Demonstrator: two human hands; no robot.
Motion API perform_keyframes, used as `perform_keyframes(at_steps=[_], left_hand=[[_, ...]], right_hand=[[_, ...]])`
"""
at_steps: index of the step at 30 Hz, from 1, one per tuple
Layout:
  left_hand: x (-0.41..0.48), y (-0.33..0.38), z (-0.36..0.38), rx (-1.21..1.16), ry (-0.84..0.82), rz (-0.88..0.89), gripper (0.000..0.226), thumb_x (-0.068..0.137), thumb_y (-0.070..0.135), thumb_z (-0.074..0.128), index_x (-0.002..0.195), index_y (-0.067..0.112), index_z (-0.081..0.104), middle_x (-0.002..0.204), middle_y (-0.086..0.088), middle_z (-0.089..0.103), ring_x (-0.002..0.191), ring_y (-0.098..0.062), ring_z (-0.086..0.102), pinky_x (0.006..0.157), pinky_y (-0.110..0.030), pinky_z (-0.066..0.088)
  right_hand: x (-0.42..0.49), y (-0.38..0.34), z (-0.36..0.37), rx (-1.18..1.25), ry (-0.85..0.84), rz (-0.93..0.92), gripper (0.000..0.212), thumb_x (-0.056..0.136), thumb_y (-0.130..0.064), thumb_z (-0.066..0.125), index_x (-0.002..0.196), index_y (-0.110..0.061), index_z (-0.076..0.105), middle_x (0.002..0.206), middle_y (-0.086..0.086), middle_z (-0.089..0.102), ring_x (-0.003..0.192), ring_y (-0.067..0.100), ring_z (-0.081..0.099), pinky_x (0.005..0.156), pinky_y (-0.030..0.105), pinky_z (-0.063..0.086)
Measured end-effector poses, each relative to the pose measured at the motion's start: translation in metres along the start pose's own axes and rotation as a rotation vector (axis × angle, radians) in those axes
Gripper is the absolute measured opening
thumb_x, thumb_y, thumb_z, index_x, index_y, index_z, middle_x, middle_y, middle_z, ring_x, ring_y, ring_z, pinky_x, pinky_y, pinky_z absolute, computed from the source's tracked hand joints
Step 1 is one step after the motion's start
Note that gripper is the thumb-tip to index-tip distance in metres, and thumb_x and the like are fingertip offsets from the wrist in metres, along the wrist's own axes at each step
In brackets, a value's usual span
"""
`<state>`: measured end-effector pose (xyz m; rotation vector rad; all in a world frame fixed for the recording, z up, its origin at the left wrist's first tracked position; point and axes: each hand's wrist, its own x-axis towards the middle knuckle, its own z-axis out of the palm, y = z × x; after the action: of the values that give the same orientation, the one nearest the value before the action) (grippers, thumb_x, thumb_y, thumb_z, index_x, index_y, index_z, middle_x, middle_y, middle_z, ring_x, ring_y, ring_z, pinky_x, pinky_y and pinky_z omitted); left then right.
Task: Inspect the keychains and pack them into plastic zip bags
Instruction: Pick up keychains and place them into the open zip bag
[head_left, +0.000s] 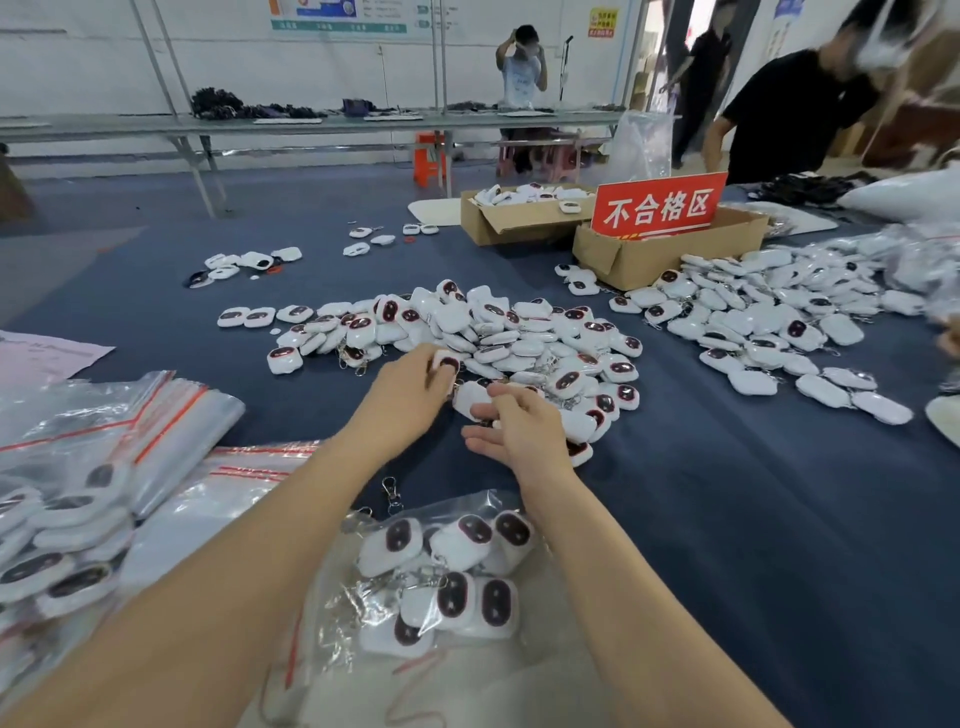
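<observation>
Left hand (410, 389) pinches a keychain (448, 362) over the pile (519, 332); right hand (522, 428) grips a second keychain (470, 397).

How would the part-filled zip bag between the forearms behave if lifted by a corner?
Probably floppy: the zip bag is thin, crinkled film. The keychains seem loose inside, so they'd likely slide to the low end.

Keychains (524, 332): white with dark red oval markings. Zip bags (171, 415): clear plastic with red seal stripes. Tabletop (727, 493): dark blue cloth. Sign (658, 205): red with white characters. Boxes (649, 249): brown cardboard.
</observation>
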<state>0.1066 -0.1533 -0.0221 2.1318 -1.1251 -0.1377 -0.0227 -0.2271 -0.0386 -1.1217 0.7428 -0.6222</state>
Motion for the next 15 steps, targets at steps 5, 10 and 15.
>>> perform_keyframes(at_steps=[5,10,15], left_hand=[[-0.054,-0.022,-0.022,-0.505,-0.030,-0.081,0.019,0.104,0.031,0.053,0.114,0.040,0.066,0.103,0.010,0.074,0.077,-0.010,0.068,0.075,-0.028,0.058],[-0.080,-0.033,-0.021,-0.651,0.038,-0.095,0.023,0.104,0.019,0.053,0.120,0.028,0.066,0.094,0.013,0.074,0.088,-0.003,0.067,0.077,-0.019,0.057],[-0.077,-0.034,-0.020,-0.691,0.032,-0.113,0.018,0.102,0.017,0.056,0.115,0.022,0.068,0.092,0.004,0.075,0.085,-0.011,0.068,0.078,-0.022,0.058]], right_hand=[[-0.004,0.005,0.008,-0.197,-0.199,-0.164,0.012,0.100,-0.028,0.057,0.106,-0.035,0.064,0.108,-0.007,0.068,0.071,0.004,0.070,0.059,0.019,0.054],[-0.003,0.010,0.027,-0.440,-0.380,-0.309,0.009,0.099,-0.033,0.060,0.100,-0.037,0.068,0.080,-0.019,0.072,0.073,0.001,0.068,0.058,0.018,0.053],[0.004,0.016,0.019,-0.374,-0.415,-0.318,0.014,0.096,-0.026,0.066,0.104,-0.034,0.074,0.074,-0.012,0.071,0.075,0.005,0.067,0.066,0.022,0.056]])
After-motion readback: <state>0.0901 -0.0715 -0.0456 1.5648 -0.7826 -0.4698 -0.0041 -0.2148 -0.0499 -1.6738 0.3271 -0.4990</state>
